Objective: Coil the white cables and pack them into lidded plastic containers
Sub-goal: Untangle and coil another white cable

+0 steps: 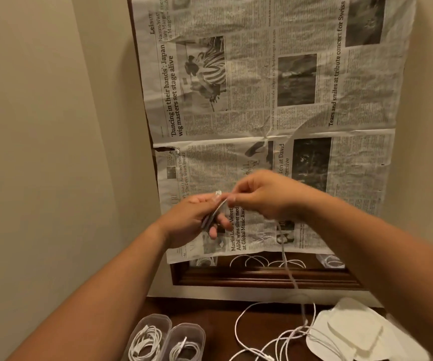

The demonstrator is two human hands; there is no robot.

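Both hands are raised in front of a newspaper-covered mirror. My left hand [197,217] grips a few folded loops of a white cable [287,267], with its plug end sticking up at the fingertips. My right hand [264,195] pinches the same cable right beside the left fingertips. The rest of the cable hangs down from my right hand to a loose tangle [275,337] on the dark wooden surface. Two clear plastic containers [155,321] [189,332] stand open at the bottom left, each with a coiled white cable inside.
Pale translucent lids [353,332] lie stacked at the bottom right, partly over the tangle. A newspaper sheet [262,87] covers the wood-framed mirror [262,277] on the wall; the uncovered strip reflects cables. A beige wall fills the left.
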